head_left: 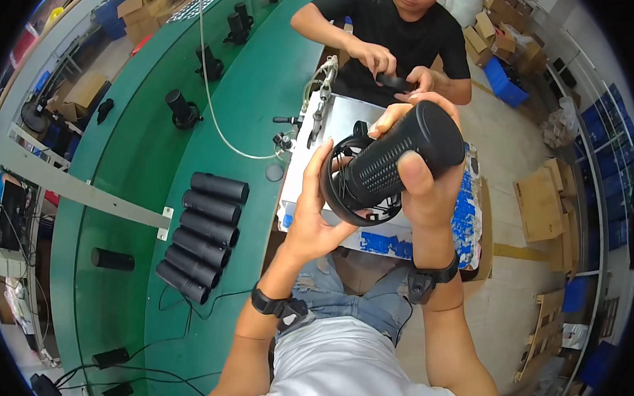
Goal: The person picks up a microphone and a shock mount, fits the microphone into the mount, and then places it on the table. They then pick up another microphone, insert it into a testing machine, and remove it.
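Observation:
A black cylinder with a perforated side [389, 166] is held up in front of me, tilted, its smooth closed end toward the upper right. Its lower end sits in or against a black open ring base [329, 191] with spokes; whether the two are joined I cannot tell. My left hand [314, 223] is closed round the ring's left and near rim. Thumb in front and fingers behind, my right hand [432, 190] grips the cylinder's body. Both wrists wear black straps with small devices.
Several black cylinders [202, 226] lie in a row on the green workbench [253, 109] at left. Beyond them stands a black cylinder on a ring base [180, 108]. A white worktable [343, 117] with a metal fixture lies beneath my hands. Opposite, a co-worker's hands [402, 75] hold a dark part.

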Demonstrator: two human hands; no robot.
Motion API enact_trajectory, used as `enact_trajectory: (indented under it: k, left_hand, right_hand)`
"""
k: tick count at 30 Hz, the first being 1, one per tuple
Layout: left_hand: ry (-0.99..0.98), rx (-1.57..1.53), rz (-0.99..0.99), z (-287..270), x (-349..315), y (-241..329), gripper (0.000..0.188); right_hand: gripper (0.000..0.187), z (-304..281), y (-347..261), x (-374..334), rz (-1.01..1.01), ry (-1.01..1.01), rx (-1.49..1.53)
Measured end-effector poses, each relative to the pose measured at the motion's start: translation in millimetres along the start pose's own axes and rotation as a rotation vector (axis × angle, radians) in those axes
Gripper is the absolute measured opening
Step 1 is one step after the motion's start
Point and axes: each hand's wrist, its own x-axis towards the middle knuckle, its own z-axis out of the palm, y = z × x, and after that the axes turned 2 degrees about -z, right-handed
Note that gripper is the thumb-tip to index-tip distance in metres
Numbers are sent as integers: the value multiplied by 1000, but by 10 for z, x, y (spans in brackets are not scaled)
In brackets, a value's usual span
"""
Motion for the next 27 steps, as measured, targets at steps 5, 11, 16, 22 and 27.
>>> enact_trajectory:
  k: [5, 11, 16, 22, 27]
  left_hand:
    - [24, -44, 16, 161, -203, 56, 97]
    - [84, 207, 256, 280, -387, 103, 89]
    - [98, 273, 327, 325, -484, 152, 87]
    - [-78, -466, -195, 320, -619, 300, 115]
    - [-192, -454, -291, 319, -669, 206, 116]
  right_hand:
    - [82, -110, -264, -246, 76, -37, 43]
    - [79, -248, -333, -441, -46, -20, 234]
    - [90, -325, -444, -563, 7, -53, 216]
    - [97, -314, -675, -634, 60, -180, 105]
    - [88, -252, -770, -735, 215, -111, -10]
